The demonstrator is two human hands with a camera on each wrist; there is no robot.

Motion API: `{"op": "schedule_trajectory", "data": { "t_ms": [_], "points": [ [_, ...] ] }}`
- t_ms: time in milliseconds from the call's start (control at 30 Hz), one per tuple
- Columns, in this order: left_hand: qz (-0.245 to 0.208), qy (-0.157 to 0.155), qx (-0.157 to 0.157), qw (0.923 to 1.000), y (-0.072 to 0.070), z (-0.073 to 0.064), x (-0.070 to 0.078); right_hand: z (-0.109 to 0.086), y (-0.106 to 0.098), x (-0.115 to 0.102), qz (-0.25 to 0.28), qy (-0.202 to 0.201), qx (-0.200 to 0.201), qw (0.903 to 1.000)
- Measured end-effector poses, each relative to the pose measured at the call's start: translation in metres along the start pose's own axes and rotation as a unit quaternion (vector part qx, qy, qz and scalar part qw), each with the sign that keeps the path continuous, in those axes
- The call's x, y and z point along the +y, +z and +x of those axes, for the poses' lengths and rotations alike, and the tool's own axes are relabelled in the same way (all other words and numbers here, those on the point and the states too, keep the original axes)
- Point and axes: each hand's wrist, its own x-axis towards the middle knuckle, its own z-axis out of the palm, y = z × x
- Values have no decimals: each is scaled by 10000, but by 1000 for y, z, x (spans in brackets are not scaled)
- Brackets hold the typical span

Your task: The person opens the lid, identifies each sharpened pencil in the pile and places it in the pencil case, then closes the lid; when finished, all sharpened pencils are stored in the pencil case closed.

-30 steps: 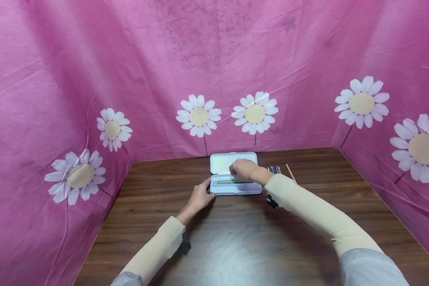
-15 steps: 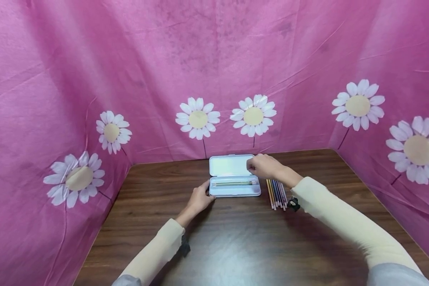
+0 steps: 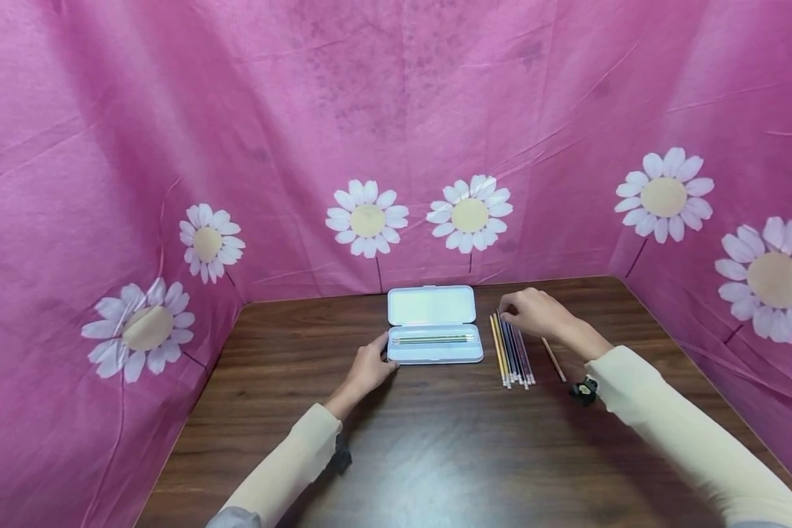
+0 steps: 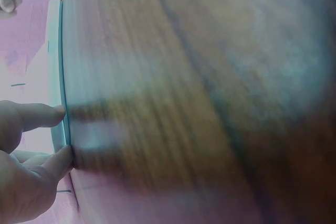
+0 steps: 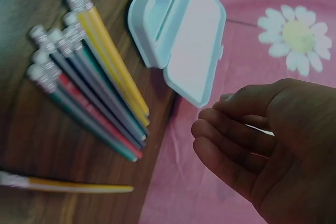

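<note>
A white pencil case (image 3: 435, 355) lies with its lid raised at the back of the table, several green-striped pencils (image 3: 432, 339) inside. My left hand (image 3: 368, 367) grips its left end; in the left wrist view, thumb and finger meet the edge of the case. My right hand (image 3: 536, 312) is above the far ends of a row of several pencils (image 3: 511, 352) on the table, yellow, dark, green and red with eraser ends. Its fingers are loosely bent and hold nothing in the right wrist view. A single yellow pencil (image 5: 79, 186) lies apart from the row.
The brown wooden table (image 3: 396, 440) ends at a pink cloth (image 3: 290, 147) printed with daisies, which hangs behind and on both sides. The raised lid (image 3: 431, 305) stands close to the cloth at the back edge.
My right hand has moved right, from over the case to above the row of pencils, uncovering the pencils in the case. My left hand has stayed at the case's left end.
</note>
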Motion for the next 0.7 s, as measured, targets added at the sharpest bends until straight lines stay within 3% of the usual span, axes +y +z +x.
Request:
{"op": "schedule_trajectory", "data": {
  "t_ms": [333, 700],
  "points": [
    [-2, -71, -29, 10000, 0, -1, -1, -29, 16, 28, 151, 483, 33, 9987],
    [52, 32, 58, 10000, -1, -1, 0, -41, 47, 38, 278, 998, -162, 9945]
  ]
}}
